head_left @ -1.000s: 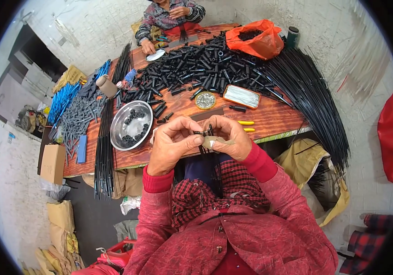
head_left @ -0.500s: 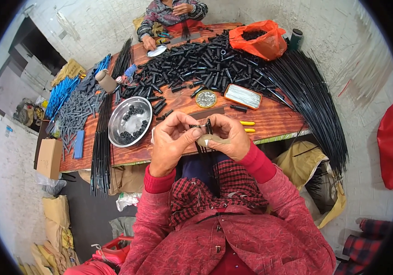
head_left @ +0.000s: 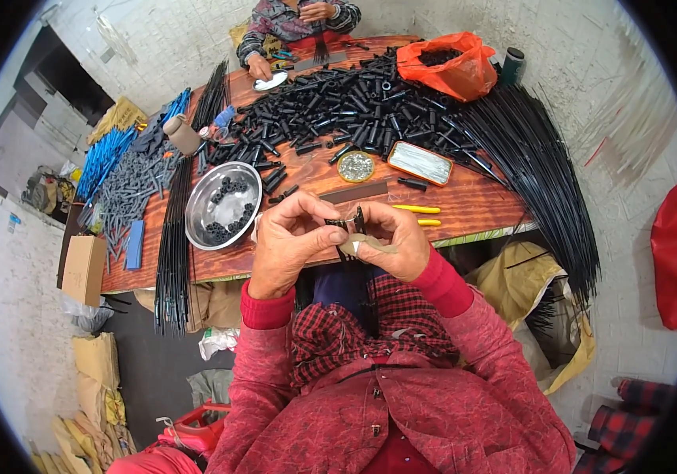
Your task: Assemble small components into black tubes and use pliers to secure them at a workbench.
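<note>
My left hand (head_left: 287, 246) and my right hand (head_left: 404, 245) meet above my lap, each with thumb and forefinger pinched narrowly on a small black hard-looking piece (head_left: 358, 218) between them; I suppose two pinches steady so little a thing better. A beige cloth-like strip (head_left: 375, 246) lies over my right thumb, perhaps to protect the skin. Slim black rods (head_left: 371, 302) hang under my hands. Beyond them, a round tin of silvery bits (head_left: 356, 167) and a rectangular tin of thin silvery pins (head_left: 420, 163) sit together, probably for easy reaching.
</note>
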Tool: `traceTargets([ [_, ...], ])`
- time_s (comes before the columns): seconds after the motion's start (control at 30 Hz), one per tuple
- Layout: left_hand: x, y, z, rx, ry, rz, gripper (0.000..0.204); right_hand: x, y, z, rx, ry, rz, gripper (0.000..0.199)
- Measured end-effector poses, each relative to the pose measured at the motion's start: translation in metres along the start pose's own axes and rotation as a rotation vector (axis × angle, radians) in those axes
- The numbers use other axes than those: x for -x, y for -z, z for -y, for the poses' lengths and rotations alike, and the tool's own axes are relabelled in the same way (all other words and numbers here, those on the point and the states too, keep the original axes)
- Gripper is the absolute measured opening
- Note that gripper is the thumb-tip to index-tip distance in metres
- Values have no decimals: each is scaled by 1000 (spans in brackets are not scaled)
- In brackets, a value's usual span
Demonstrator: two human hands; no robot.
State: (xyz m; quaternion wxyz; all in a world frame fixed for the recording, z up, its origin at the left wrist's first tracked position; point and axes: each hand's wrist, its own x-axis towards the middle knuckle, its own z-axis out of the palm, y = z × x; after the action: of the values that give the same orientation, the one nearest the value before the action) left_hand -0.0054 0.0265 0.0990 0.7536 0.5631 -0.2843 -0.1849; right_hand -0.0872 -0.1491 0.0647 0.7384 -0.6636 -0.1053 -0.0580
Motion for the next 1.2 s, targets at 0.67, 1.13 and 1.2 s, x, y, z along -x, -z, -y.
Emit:
traceTargets([
  [0.67, 6, -21, -6, 38, -21, 2, 66, 8, 3, -3, -149, 56, 19, 48],
  [1.13, 44, -8, -21, -10, -106, -9, 50, 22, -23, 17, 52, 123, 126, 34],
  [1.2, 43, -4, -20, -37, -80, -37, 48, 19, -30, 16, 61, 122, 68, 32],
])
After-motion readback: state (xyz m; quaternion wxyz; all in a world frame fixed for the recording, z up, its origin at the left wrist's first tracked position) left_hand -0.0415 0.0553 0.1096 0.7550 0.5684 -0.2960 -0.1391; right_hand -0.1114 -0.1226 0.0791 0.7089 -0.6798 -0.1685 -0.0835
